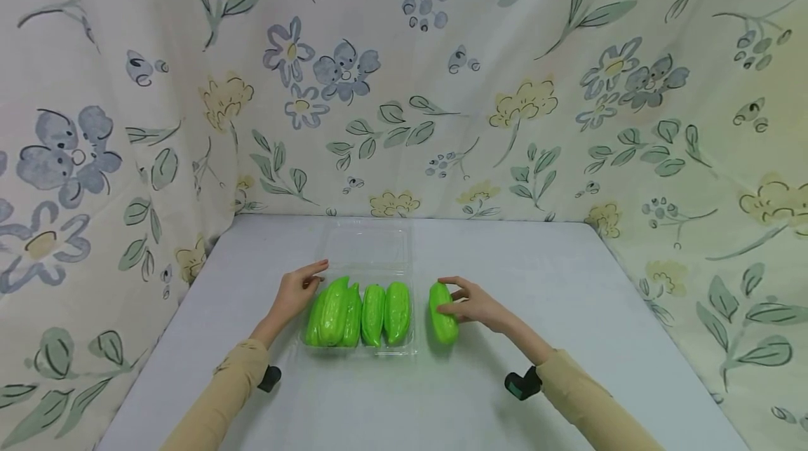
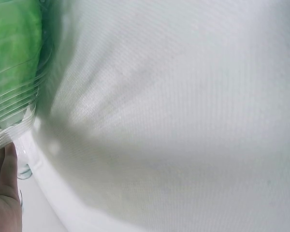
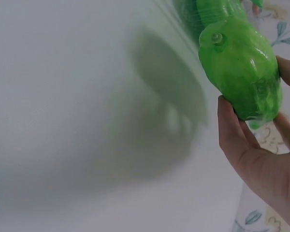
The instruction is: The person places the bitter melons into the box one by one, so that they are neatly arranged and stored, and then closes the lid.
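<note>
My right hand (image 1: 476,305) grips a bright green, glossy, elongated vegetable-shaped piece (image 1: 443,314), thumb and fingers on its sides. The right wrist view shows this piece (image 3: 241,67) with a small round nub on its end, and its shadow lies apart from it on the tabletop. Left of it, a clear plastic box (image 1: 413,339) holds several similar green pieces (image 1: 372,314) side by side, its lid (image 1: 366,244) folded open behind. My left hand (image 1: 298,293) is at the box's left rear side. In the left wrist view its outstretched fingers (image 2: 8,166) touch the ribbed plastic.
The box stands on a white table (image 1: 505,254). A flower-printed curtain (image 1: 404,86) surrounds the table at the back and sides. Black devices (image 1: 524,384) sit at both wrists, by the beige sleeves (image 1: 587,395).
</note>
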